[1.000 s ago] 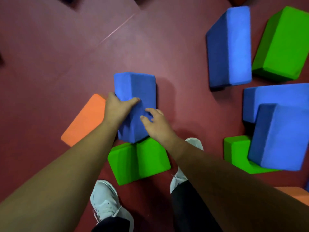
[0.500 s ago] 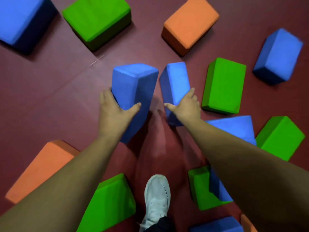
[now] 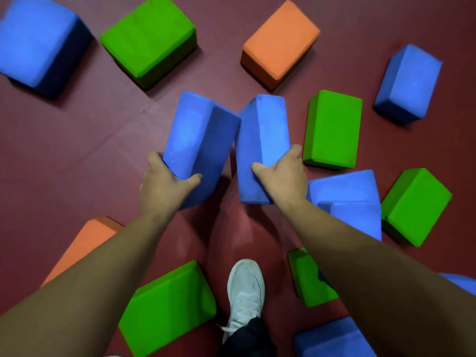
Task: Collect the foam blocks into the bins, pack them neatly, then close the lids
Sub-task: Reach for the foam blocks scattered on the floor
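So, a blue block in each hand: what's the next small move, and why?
Probably carry both to a bin. The left hand grips the left blue block, the right hand the right blue block, and no bin is in view.

Even overhead light, soft shadows on dark red floor mat (image 3: 77,150); big blue foam block (image 3: 33,39) top-left motion-smeared, frame edges bowed.
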Tool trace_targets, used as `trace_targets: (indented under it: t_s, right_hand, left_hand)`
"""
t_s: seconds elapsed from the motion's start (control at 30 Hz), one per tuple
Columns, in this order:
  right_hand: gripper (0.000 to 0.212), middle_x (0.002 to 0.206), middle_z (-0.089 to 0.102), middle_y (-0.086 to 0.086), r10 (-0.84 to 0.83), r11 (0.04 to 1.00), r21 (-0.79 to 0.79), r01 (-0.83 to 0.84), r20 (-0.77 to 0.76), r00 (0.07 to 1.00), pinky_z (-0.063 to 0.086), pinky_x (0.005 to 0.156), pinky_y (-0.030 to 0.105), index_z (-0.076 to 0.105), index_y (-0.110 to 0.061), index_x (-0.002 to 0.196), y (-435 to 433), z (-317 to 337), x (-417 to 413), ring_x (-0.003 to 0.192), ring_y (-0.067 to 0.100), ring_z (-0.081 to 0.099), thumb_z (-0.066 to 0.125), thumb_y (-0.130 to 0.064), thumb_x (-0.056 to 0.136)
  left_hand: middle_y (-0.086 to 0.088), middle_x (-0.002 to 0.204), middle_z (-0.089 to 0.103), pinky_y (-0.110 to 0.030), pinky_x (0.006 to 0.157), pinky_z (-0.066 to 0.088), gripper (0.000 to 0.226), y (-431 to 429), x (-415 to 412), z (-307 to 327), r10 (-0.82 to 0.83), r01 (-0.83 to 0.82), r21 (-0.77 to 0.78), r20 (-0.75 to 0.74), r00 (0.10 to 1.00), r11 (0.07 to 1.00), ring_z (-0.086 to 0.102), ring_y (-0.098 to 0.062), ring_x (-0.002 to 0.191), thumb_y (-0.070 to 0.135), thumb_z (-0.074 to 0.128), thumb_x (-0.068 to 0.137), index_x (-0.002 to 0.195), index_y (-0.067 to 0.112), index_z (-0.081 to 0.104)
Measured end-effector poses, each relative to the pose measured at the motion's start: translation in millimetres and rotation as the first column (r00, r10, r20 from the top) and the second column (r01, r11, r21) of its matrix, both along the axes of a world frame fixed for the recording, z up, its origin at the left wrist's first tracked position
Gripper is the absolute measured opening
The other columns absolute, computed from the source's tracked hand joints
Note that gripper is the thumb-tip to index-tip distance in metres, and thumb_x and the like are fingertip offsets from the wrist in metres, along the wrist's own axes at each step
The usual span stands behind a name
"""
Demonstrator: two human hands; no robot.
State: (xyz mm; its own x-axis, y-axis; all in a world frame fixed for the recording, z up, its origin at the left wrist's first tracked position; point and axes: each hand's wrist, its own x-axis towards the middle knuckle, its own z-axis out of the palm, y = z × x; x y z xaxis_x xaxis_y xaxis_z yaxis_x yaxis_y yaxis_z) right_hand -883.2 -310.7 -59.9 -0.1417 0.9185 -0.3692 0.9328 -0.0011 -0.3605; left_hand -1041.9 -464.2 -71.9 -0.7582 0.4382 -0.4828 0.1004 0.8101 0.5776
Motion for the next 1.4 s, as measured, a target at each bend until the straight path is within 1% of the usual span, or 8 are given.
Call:
trace_targets:
  t_s: [0.2,0.37,0.5,0.77,1.0,1.1,1.27,1.4]
  right_hand:
    - [0.073,0.124,0.049,0.016,-0.019,0.995,0.091,0.027,-0.088,0.996,0.043,0.092,0.043,0.044,-0.002,0.122,-26,153,-23,0.114,0.039,0.052,0.079,-0.038,0.069]
    - [0.075,0.121,0.052,0.022,-0.092,0.979,0.163,0.122,-0.185,0.978,0.038,0.098,0.044,0.047,0.004,0.123,-56,316,-47,0.114,0.04,0.049,0.079,-0.035,0.068]
    - [0.081,0.12,0.056,0.025,-0.116,0.962,0.217,0.167,-0.229,0.967,0.037,0.101,0.046,0.048,0.006,0.127,-99,455,-60,0.113,0.042,0.051,0.077,-0.037,0.066]
    - [0.078,0.12,0.055,0.021,0.068,0.953,0.301,0.024,-0.29,0.955,0.039,0.097,0.047,0.049,0.001,0.127,-191,659,-82,0.115,0.042,0.05,0.079,-0.037,0.066]
    - [0.083,0.124,0.055,0.019,0.285,0.925,0.352,-0.142,-0.398,0.872,0.04,0.099,0.045,0.049,0.0,0.133,-244,716,-82,0.119,0.04,0.048,0.084,-0.033,0.066]
    - [0.083,0.125,0.054,0.018,0.399,0.91,0.304,-0.283,-0.45,0.799,0.038,0.102,0.044,0.048,-0.001,0.135,-254,716,-82,0.12,0.039,0.048,0.085,-0.029,0.066]
    - [0.079,0.121,0.055,0.017,0.618,0.785,0.285,-0.55,-0.432,0.657,0.041,0.1,0.049,0.05,0.0,0.129,-274,721,-87,0.117,0.038,0.048,0.085,-0.034,0.067]
    - [0.081,0.124,0.054,0.019,0.741,0.64,0.247,-0.727,-0.447,0.501,0.041,0.101,0.049,0.048,0.0,0.132,-321,721,-89,0.119,0.039,0.047,0.084,-0.035,0.068]
  left_hand:
    - [-0.005,0.115,0.06,-0.052,0.086,0.051,0.081,2,-56,151,0.004,0.0,0.04,-0.091,0.996,0.999,0.058,-0.034,0.105,0.059,0.072,0.054,0.117,0.019,0.04]
    - [-0.009,0.112,0.06,-0.052,0.087,0.05,0.078,-19,-93,325,-0.014,0.031,0.099,-0.171,0.985,0.995,0.058,-0.036,0.105,0.059,0.065,0.053,0.114,0.016,0.039]
    - [-0.007,0.114,0.058,-0.052,0.088,0.05,0.079,-63,-107,469,-0.001,0.013,0.071,-0.174,0.985,0.997,0.055,-0.036,0.104,0.055,0.061,0.054,0.119,0.017,0.038]
    - [-0.005,0.116,0.061,-0.047,0.089,0.049,0.074,-173,-105,677,0.089,-0.053,0.133,-0.282,0.955,0.99,0.057,-0.034,0.105,0.049,0.075,0.065,0.125,0.018,0.044]
    - [0.007,0.113,0.058,-0.05,0.08,0.056,0.08,-271,-89,747,0.387,-0.309,0.284,-0.28,0.878,0.907,0.059,-0.027,0.102,0.062,0.071,0.055,0.124,0.028,0.047]
    - [0.008,0.116,0.057,-0.048,0.091,0.05,0.082,-306,-71,758,0.538,-0.448,0.332,-0.268,0.799,0.83,0.056,-0.026,0.108,0.06,0.07,0.055,0.126,0.026,0.047]
    - [0.0,0.118,0.061,-0.048,0.093,0.049,0.08,-368,-9,766,0.789,-0.698,0.368,-0.258,0.558,0.614,0.058,-0.028,0.11,0.054,0.077,0.055,0.123,0.022,0.049]
    - [-0.005,0.118,0.063,-0.045,0.092,0.049,0.074,-435,61,769,0.895,-0.834,0.346,-0.283,0.345,0.431,0.059,-0.03,0.109,0.043,0.085,0.061,0.121,0.018,0.052]
